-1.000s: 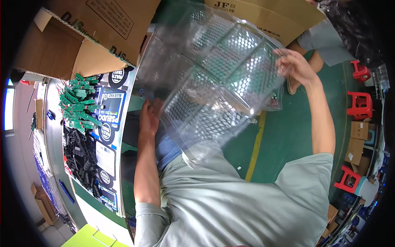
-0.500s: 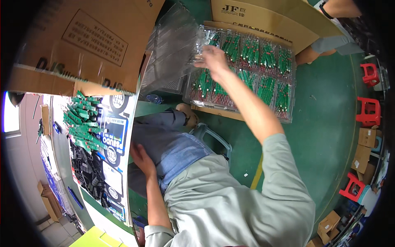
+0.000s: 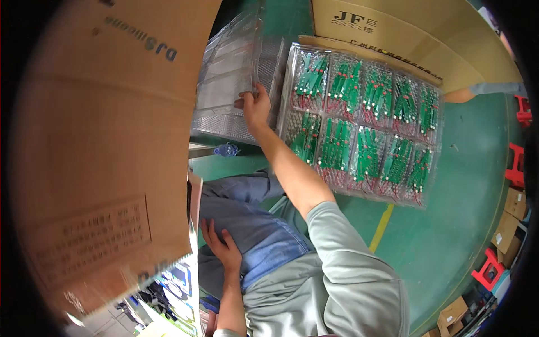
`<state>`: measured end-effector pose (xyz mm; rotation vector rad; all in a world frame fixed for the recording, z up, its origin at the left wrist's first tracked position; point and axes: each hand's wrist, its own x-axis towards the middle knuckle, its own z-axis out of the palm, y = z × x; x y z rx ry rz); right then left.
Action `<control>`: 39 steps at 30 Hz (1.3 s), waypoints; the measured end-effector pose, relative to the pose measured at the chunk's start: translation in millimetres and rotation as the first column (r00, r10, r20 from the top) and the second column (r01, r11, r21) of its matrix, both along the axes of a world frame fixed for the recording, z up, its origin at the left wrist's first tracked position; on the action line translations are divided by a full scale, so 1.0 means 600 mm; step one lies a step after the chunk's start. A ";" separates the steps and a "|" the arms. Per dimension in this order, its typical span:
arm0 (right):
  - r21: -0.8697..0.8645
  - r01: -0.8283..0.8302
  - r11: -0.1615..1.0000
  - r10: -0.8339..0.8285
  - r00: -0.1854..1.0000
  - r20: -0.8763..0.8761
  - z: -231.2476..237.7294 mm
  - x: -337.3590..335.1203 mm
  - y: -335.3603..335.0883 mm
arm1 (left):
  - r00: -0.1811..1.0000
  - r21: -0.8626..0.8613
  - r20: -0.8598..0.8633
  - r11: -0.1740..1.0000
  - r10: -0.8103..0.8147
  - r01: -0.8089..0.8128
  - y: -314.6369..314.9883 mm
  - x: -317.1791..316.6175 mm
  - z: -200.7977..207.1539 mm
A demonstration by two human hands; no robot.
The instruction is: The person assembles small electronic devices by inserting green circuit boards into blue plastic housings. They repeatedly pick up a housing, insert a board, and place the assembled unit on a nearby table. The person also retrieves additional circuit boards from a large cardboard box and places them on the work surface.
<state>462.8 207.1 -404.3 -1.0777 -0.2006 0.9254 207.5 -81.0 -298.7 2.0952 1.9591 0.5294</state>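
Observation:
My right hand [image 3: 256,110] is closed on the edge of a clear plastic tray [image 3: 227,73], which stands tilted above a grey perforated crate [image 3: 224,126]. To the right of that hand lies a clear compartment tray [image 3: 324,115] filled with green circuit boards [image 3: 337,143] that have red wires and white connectors. Down on my thigh rests my left hand [image 3: 225,251], its fingers apart and nothing in it.
A large brown carton [image 3: 106,168] blocks the left side. Behind the filled tray stands an open carton flap [image 3: 404,33]. A small bottle [image 3: 227,150] lies near the crate. Red stools [image 3: 488,269] and cartons [image 3: 508,236] line the right.
My right hand has moved left, away from the filled tray, with the clear plastic tray. The view has shifted, so the brown carton now covers most of the worktable.

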 end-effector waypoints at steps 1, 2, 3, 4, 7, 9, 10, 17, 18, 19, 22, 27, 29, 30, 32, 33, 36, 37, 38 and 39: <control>-0.005 0.013 1.000 -0.013 1.000 -0.015 -0.029 -0.011 0.014 | 1.000 -0.004 -0.002 1.000 0.008 -0.008 0.002 -0.002 0.000; -0.062 0.052 0.997 -0.054 0.998 -0.032 -0.059 -0.023 0.026 | 1.000 -0.009 -0.005 1.000 0.018 -0.018 0.005 -0.002 0.000; -0.121 0.086 0.989 -0.092 0.995 -0.045 -0.096 -0.040 0.036 | 0.999 -0.029 -0.014 0.999 0.034 -0.034 0.008 0.002 0.006; -0.182 0.123 0.976 -0.135 0.989 -0.056 -0.130 -0.056 0.043 | 0.999 -0.041 -0.013 0.998 0.038 -0.039 0.012 0.002 0.009; -0.544 0.065 0.837 -0.058 0.998 0.030 -0.239 -0.090 0.044 | 0.997 -0.103 -0.027 0.992 0.073 -0.075 0.027 0.015 0.019; -0.694 0.088 0.714 -0.006 0.993 0.120 -0.260 -0.108 0.039 | 0.998 -0.080 -0.046 0.995 0.053 -0.056 0.028 0.021 0.016; -0.721 0.100 0.685 0.042 0.983 0.177 -0.255 -0.116 0.027 | 0.997 -0.070 -0.052 0.996 0.050 -0.054 0.024 0.021 0.014; -0.720 0.253 0.646 -0.032 0.951 0.306 -0.290 -0.154 0.023 | 0.999 -0.091 -0.009 0.995 0.040 -0.040 0.032 0.023 0.010; -0.755 0.232 0.614 -0.042 0.964 0.263 -0.299 -0.161 0.022 | 0.999 -0.092 -0.013 0.995 0.036 -0.037 0.032 0.023 0.011; -0.786 0.210 0.581 -0.055 0.974 0.220 -0.308 -0.168 0.018 | 0.999 -0.094 -0.017 0.995 0.031 -0.032 0.032 0.024 0.012; -0.830 0.152 0.537 -0.049 0.988 0.149 -0.320 -0.177 0.003 | 1.000 -0.093 -0.026 0.995 0.017 -0.019 0.030 0.026 0.011; -0.894 0.107 0.434 0.025 0.991 0.131 -0.337 -0.181 -0.008 | 0.999 -0.101 -0.041 0.995 -0.003 -0.001 0.039 0.035 0.014; -0.922 0.097 0.375 0.028 0.993 0.116 -0.353 -0.195 -0.007 | 0.999 -0.089 -0.044 0.996 -0.008 0.004 0.038 0.037 0.018; -0.933 0.064 0.353 0.050 0.995 0.087 -0.348 -0.198 -0.014 | 0.999 -0.088 -0.044 0.996 -0.006 0.002 0.037 0.037 0.017; -0.952 0.022 0.306 0.074 0.996 0.047 -0.338 -0.202 -0.021 | 0.999 -0.086 -0.044 0.996 0.000 -0.004 0.036 0.039 0.015; -0.960 0.017 0.280 0.069 0.997 0.038 -0.341 -0.204 -0.023 | 0.999 -0.093 -0.044 0.996 0.001 -0.005 0.036 0.039 0.015; -0.972 0.046 0.231 0.045 0.997 0.057 -0.354 -0.206 -0.011 | 0.999 -0.105 -0.051 0.994 0.007 -0.013 0.036 0.041 0.016; -0.971 0.035 0.238 0.063 0.997 0.051 -0.359 -0.207 -0.010 | 0.998 -0.104 -0.057 0.995 0.007 -0.012 0.036 0.043 0.017; -0.969 0.023 0.244 0.083 0.996 0.045 -0.364 -0.208 -0.009 | 0.998 -0.102 -0.063 0.995 0.007 -0.013 0.036 0.045 0.018; -0.970 -0.031 0.243 0.184 0.983 0.015 -0.387 -0.207 -0.007 | 0.998 -0.099 -0.068 0.995 -0.011 0.004 0.041 0.046 0.019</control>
